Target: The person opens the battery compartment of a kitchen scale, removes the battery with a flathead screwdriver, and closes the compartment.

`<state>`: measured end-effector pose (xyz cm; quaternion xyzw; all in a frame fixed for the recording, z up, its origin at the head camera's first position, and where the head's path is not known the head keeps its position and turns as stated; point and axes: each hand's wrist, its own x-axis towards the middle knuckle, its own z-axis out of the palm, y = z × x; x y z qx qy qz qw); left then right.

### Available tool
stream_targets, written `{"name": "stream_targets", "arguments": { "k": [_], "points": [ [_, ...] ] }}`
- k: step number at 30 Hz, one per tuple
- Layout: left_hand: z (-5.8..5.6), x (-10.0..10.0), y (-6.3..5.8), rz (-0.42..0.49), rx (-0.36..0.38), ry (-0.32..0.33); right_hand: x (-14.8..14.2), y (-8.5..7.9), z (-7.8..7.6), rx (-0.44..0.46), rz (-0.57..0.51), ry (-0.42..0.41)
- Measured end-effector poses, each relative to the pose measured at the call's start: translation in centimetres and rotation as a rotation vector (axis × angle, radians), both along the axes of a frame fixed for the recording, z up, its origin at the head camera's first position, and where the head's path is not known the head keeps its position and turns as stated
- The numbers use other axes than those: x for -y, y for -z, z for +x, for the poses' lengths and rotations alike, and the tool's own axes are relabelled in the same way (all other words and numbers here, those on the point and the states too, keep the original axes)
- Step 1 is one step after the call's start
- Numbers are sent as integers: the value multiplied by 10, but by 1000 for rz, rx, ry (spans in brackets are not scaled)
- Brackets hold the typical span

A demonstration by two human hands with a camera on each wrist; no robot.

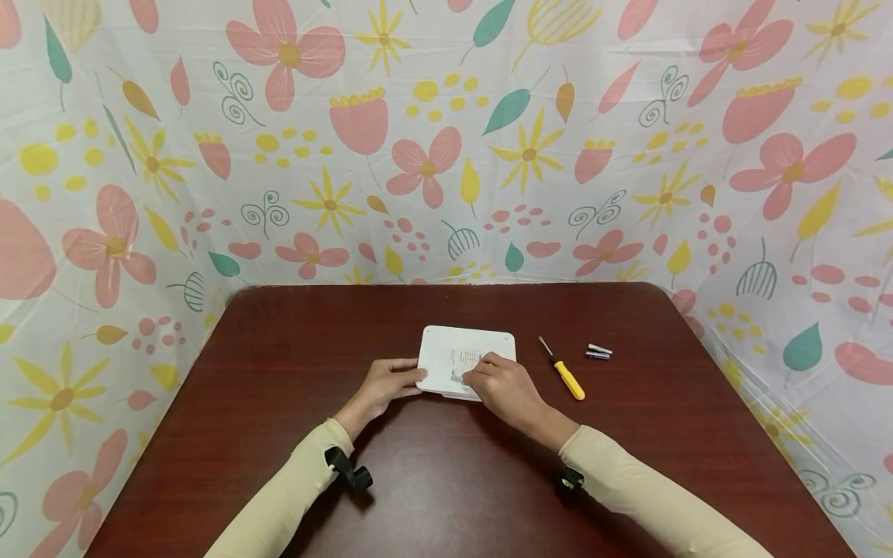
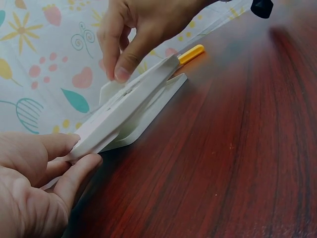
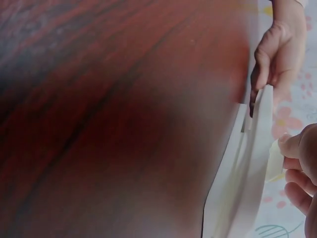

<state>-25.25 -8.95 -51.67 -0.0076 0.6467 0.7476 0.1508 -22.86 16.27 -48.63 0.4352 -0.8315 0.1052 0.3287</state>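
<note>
A flat white rectangular device with rounded corners and a printed label on its upper face is tilted over the table. My left hand grips its left edge, thumb on top and fingers underneath. Over the near right part, my right hand pinches a small pale cover-like piece between thumb and fingers, and that piece stands up from the device's face. A thin white panel angles away below the device body in the left wrist view. The right hand hides part of the label.
Right of the device lies a screwdriver with a yellow handle, its shaft pointing away. Further right are small batteries side by side. The dark red wooden table ends at a flower-patterned curtain.
</note>
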Motion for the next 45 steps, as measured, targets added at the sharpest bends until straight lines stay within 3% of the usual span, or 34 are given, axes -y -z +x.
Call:
{"name": "stream_targets", "arguments": {
  "k": [27,30,37,45],
  "points": [
    [0,-2,0,-6,4,-4,4,7,0,-85,83,26],
    [0,-1,0,-8,2,-4,5,6,1,-51,83,44],
    [1,0,-1,-5,-3,-2,4,0,1,135,13,92],
    [0,0,1,4,-3,-5,1,0,2,141,44,101]
  ]
}}
